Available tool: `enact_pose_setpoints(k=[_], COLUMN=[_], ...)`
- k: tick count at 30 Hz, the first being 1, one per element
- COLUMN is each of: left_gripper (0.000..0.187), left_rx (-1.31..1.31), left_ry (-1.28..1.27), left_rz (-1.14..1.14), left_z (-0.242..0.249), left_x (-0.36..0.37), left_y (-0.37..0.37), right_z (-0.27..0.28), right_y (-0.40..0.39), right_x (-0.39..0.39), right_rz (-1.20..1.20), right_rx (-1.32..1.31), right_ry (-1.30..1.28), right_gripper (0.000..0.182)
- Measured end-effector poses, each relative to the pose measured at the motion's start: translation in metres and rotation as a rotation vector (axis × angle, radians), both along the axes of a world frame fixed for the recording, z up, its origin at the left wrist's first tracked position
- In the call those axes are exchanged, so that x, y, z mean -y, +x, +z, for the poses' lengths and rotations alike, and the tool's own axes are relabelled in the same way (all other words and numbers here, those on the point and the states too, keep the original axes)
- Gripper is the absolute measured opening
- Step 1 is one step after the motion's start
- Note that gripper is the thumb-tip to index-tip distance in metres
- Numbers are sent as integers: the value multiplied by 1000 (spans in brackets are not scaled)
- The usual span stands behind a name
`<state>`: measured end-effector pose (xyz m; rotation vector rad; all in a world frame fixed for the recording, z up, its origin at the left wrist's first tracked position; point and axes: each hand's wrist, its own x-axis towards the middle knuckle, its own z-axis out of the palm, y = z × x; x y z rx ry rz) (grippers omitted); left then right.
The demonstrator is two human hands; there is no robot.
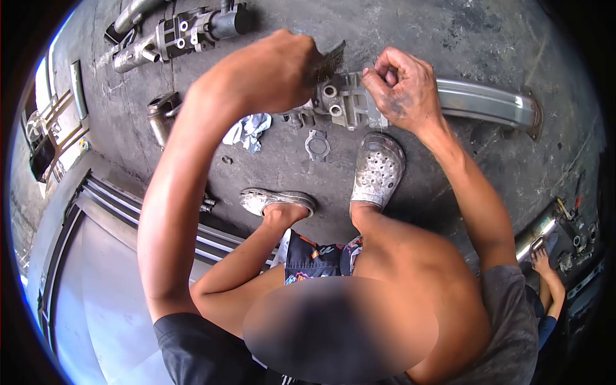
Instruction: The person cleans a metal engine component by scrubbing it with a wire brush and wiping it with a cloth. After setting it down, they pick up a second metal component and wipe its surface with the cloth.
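My left hand (279, 70) is closed in a fist, seen from its back. Out of it juts a dark, rough-textured piece (332, 59) with a pointed end, over a cast metal part. That cast metal part (346, 106) lies on the floor with round ports and joins a curved steel pipe (481, 102) ending in a rusty flange. My right hand (404, 90), smudged with grease, hovers at the junction of casting and pipe, thumb and fingers curled together. Whether something small is pinched there I cannot tell. A flat metal gasket (317, 145) lies just below the casting.
Another valve-and-pipe assembly (186, 35) lies at the upper left, near a short metal cylinder (159, 122). A crumpled white cloth (249, 133) and a small ring (227, 160) are on the floor. A grey panel (109, 276) stands lower left. At right, another person's hand (541, 260) touches a metal pipe.
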<state>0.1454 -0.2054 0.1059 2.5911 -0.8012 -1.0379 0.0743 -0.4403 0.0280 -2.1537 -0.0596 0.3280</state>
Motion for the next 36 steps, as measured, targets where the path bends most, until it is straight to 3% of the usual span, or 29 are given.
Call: enact_pose_setpoints(k=[2,4,10,11,12,14,16,17,18,19,21,23,24,27,28,30,31,32,33,36], left_gripper=[35,34,30,26,28,31,35,35,39,41,21,24,35,32,32,31,33,24,26,38], left_rx=[-18,-220,-222,-267,-289,-148,-26,-264,-170,-271,-330,-398,-423,-165,2,-473,-421,-432,-455,-542], left_ry=[-139,20,198,327,316,-63,-51,209,87,174,235,202,213,14,-131,349,280,330,384,177], left_rz=[-26,-46,-157,-194,-130,-129,-158,-122,-193,-178,-92,-31,-8,-178,-187,-115,-105,-136,-164,-144], left_z=[30,47,-12,16,33,48,32,27,7,-12,10,34,41,43,21,40,44,52,63,59], left_x=[-15,-1,47,54,43,3,9,38,37,48,62,54,43,19,17,59,61,70,81,51], left_y=[2,11,36,42,46,35,11,18,19,28,43,53,54,33,17,47,49,52,55,57], right_z=[3,3,2,1,-1,1,2,3,3,2,-1,-2,-2,0,2,4,4,4,4,-1], right_y=[-6,-4,-1,-1,-5,-8,-4,-3,-3,-3,-5,-3,-5,-3,-1,1,4,4,1,0], right_x=[1,1,2,2,2,0,1,1,0,1,2,2,1,-1,0,0,-1,-1,-2,-1], right_rz=[-2,-22,22,23,14,-1,-6,-5,-3,-4,10,9,-11,-25,-24,-18,-30,-37,-40,-10], right_rx=[9,22,41,51,52,50,52,37,23,31,30,95,125,89,64,15,31,36,31,34], right_ry=[-10,1,8,5,5,0,-5,-4,-5,-3,3,28,42,27,10,-18,-13,-8,1,-47], right_gripper=[24,24,23,23,23,23,23,23,23,23,24,22,22,22,22,23,23,23,23,22])
